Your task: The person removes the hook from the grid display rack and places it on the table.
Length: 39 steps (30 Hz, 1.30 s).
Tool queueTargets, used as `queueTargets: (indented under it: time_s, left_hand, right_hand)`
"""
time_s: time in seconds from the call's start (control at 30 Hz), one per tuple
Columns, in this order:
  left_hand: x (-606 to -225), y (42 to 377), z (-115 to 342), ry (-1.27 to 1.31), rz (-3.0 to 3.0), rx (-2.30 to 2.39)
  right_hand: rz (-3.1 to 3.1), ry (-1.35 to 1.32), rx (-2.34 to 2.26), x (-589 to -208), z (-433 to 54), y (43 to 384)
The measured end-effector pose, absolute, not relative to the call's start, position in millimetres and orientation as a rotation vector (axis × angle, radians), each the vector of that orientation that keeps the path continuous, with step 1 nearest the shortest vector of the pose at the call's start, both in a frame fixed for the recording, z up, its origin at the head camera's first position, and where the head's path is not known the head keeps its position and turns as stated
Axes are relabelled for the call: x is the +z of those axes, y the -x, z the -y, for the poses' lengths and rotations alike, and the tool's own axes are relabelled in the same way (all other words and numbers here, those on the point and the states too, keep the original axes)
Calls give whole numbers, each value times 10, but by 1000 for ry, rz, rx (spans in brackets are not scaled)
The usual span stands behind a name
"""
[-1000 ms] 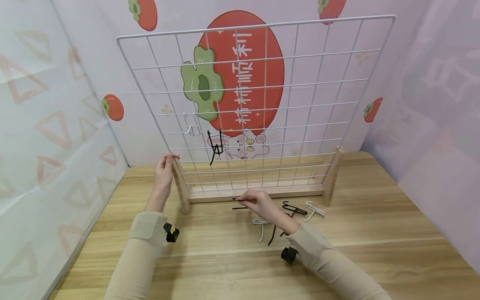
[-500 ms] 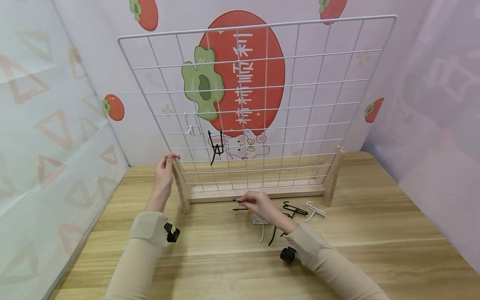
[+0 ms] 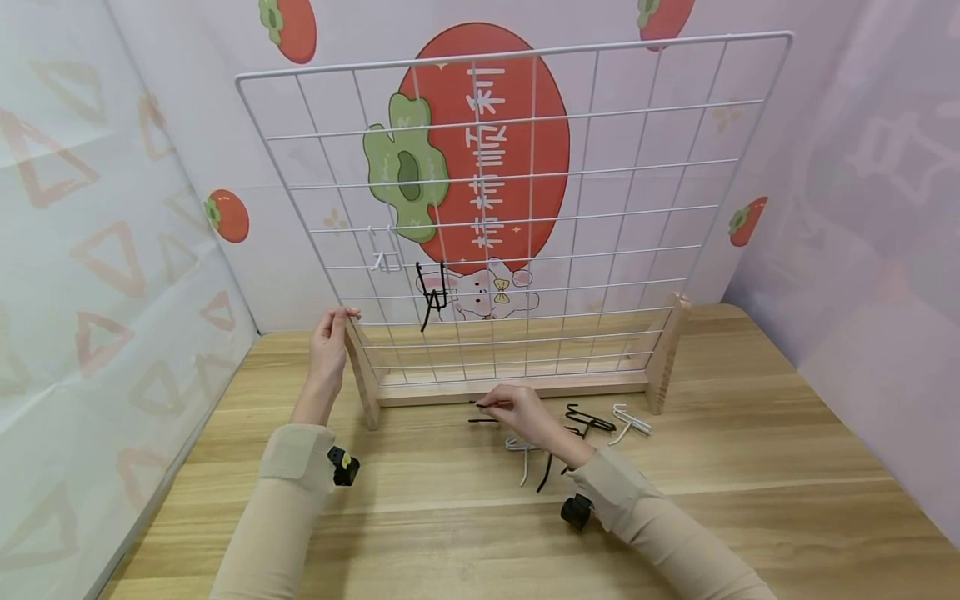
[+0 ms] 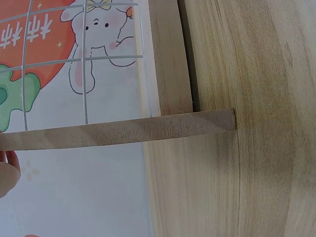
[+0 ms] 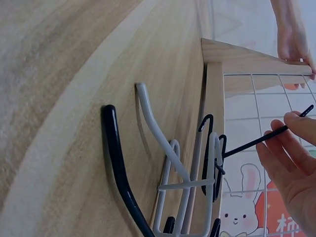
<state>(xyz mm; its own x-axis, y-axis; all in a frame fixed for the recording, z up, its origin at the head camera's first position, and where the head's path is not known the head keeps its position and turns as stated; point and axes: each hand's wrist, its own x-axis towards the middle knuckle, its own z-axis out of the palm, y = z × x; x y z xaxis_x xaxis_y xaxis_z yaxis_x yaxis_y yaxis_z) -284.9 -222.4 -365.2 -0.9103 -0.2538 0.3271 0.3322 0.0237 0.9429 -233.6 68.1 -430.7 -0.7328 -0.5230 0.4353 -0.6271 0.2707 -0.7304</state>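
My right hand [image 3: 517,410] pinches a black wire hook [image 3: 483,421] low in front of the rack's base. In the right wrist view, the thumb and fingertips of that hand [image 5: 291,158] hold the straight arm of the hook [image 5: 247,146]; its bent prongs lie beside the wooden base. My left hand [image 3: 328,333] grips the top of the left wooden upright [image 3: 362,375] at the edge of the white wire grid [image 3: 510,174]. In the left wrist view only part of this hand [image 4: 7,175] shows, by the upright.
A white hook [image 3: 385,261] and a black hook [image 3: 433,297] hang on the grid's lower left. On the table [image 3: 450,517] lie a white hook [image 3: 523,454], another white one [image 3: 632,419] and several black hooks [image 3: 590,418], partly under my right wrist. A printed backdrop stands behind.
My right hand has shifted very slightly down and right with the black hook. The left hand keeps its grip on the upright, and the hung hooks stay where they were.
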Motion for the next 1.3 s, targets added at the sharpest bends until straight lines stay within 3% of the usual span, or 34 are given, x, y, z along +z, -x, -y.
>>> queueTargets:
  time_s: [1.3]
  left_hand:
    - [-3605,2819,2199,61,1905,-1967]
  right_hand:
    - [2585,-1233,1342,-4352,-708,2256]
